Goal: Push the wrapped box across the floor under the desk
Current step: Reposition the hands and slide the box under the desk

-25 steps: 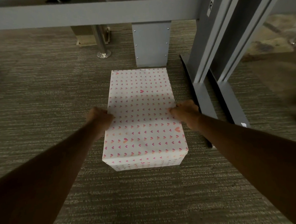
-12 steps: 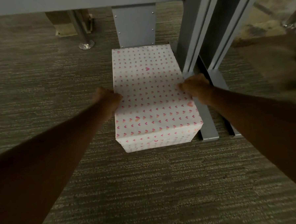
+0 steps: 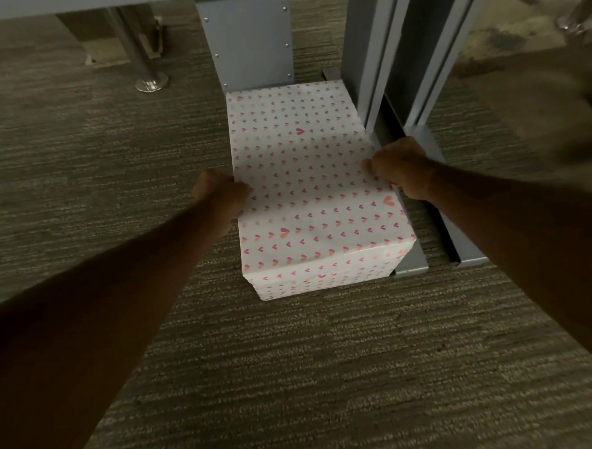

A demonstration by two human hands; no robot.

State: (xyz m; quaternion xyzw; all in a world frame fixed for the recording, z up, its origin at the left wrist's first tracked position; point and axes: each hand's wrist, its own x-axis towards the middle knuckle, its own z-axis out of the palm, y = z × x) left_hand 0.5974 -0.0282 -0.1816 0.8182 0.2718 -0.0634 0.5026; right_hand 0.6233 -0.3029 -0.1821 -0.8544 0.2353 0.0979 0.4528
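Observation:
The wrapped box [image 3: 309, 175], white paper with small pink and orange hearts, lies on the carpet under the grey desk. Its far end touches a grey metal panel [image 3: 249, 38] and its right side runs along the desk leg [image 3: 368, 66]. My left hand [image 3: 219, 192] presses against the box's left side, fingers curled. My right hand [image 3: 399, 169] grips the box's right top edge, squeezed between box and the leg's foot [image 3: 411, 266].
A chrome pole with a round foot [image 3: 150, 81] stands at the back left, with a cardboard box [image 3: 107, 45] behind it. A second grey leg [image 3: 450, 61] stands right of the first. Open carpet [image 3: 78, 150] spreads to the left and in front.
The box has slid forward and rightward across the carpet, from open floor until its far end meets the grey panel and its right side lies against the desk leg. Both hands stayed on its sides.

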